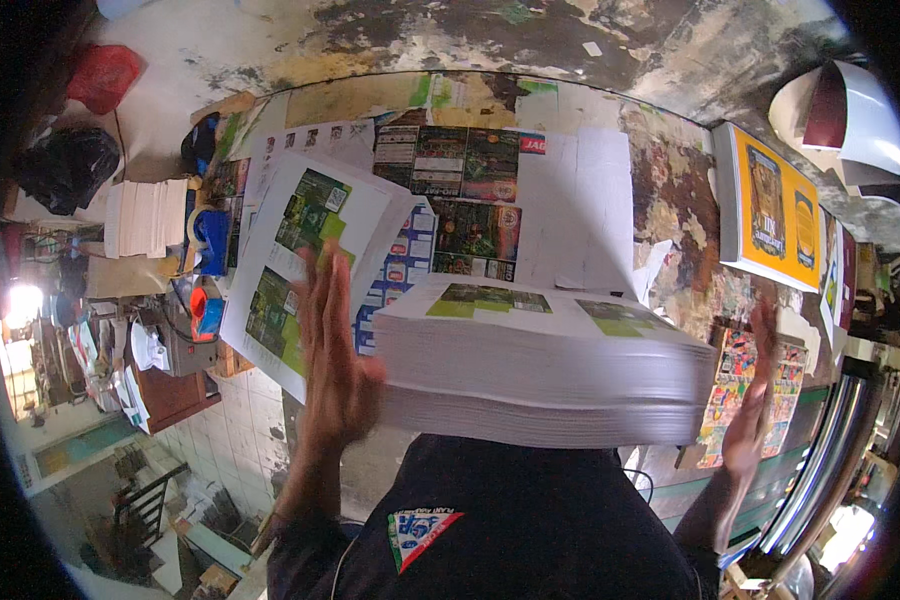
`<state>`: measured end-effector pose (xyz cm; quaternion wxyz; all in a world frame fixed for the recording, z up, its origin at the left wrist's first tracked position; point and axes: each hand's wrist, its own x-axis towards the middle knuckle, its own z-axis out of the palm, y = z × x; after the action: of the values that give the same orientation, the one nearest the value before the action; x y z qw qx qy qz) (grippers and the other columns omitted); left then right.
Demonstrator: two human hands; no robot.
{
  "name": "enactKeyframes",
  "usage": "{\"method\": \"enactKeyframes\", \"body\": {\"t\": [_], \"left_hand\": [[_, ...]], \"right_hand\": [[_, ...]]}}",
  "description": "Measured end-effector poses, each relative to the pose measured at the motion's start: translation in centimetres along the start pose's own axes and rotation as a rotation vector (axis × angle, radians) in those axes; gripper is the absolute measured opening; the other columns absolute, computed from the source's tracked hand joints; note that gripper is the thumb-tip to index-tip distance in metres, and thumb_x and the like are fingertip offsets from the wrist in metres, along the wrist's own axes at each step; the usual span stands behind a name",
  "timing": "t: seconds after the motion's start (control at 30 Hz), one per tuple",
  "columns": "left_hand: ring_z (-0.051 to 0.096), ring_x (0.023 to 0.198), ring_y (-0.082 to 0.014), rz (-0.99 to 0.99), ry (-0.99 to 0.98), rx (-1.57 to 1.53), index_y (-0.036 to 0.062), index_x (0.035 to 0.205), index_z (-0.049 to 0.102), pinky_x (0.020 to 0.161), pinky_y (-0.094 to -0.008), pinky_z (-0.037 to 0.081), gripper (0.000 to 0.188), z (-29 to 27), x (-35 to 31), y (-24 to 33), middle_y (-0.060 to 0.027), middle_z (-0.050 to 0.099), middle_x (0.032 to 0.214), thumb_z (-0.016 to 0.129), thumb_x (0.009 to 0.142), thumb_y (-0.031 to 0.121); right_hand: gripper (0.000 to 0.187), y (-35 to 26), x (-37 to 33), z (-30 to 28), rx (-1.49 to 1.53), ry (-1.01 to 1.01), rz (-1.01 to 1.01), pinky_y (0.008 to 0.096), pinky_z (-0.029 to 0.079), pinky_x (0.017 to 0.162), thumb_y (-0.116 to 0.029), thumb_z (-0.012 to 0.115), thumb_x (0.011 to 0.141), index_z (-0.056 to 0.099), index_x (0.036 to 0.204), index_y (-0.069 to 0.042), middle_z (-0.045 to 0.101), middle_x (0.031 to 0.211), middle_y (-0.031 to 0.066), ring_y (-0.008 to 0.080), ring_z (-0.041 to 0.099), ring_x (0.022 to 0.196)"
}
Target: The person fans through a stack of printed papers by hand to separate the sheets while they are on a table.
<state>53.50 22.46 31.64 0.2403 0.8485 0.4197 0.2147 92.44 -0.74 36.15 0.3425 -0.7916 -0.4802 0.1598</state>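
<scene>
A thick stack of white printed sheets (pixel 540 375) with green-and-dark panels on its top sheet sits right in front of my body. Beside its left end is my left hand (pixel 335 350), upright with fingers stretched out; I cannot tell whether the thumb side touches the paper. My right hand (pixel 755 390) is held off the stack's right end, palm toward it, flat and somewhat blurred. Neither hand grips anything. Beyond my left hand, a smaller pile of similar printed sheets (pixel 255 270) lies at a slant, partly hidden by the fingers.
Dark printed sheets (pixel 448 165) and white paper (pixel 575 200) cover the worktop behind the stack. A yellow-topped pile (pixel 780 215) stands at the far right, near a colourful printed sheet (pixel 740 360). Leftward are a cream paper block (pixel 147 218), a blue tape dispenser (pixel 210 240) and a black bag (pixel 68 170).
</scene>
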Motion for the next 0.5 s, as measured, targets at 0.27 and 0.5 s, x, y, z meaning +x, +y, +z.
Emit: {"method": "enactKeyframes", "body": {"t": [0.27, 0.5], "left_hand": [[-0.008, 0.156, -0.053, 0.111, -0.253, 0.225, 0.0048, 0.164, 0.021, 0.119, -0.0729, -0.008, 0.091, 1.9, 1.8, 1.6, -0.0339, 0.007, 0.169, 0.032, 0.102, 0.07], [0.002, 0.157, -0.0518, 0.286, -0.276, 0.157, 0.0051, 0.163, 0.028, 0.121, -0.0697, -0.007, 0.092, 3.4, 2.5, 2.8, -0.0291, 0.015, 0.17, 0.035, 0.1, 0.073]], "right_hand": [[0.07, -1.3, 1.6, 3.5, -0.694, -0.279, -0.266, 0.0637, 0.001, 0.126, -0.058, 0.038, 0.105, 0.036, 0.162, -0.017, 0.022, 0.171, 0.015, 0.0432, 0.008, 0.159], [0.064, -1.2, 2.2, 5.7, -0.693, -0.246, -0.269, 0.0646, -0.001, 0.125, -0.049, 0.04, 0.106, 0.041, 0.159, -0.014, 0.024, 0.171, 0.0127, 0.0402, 0.009, 0.16]]}}
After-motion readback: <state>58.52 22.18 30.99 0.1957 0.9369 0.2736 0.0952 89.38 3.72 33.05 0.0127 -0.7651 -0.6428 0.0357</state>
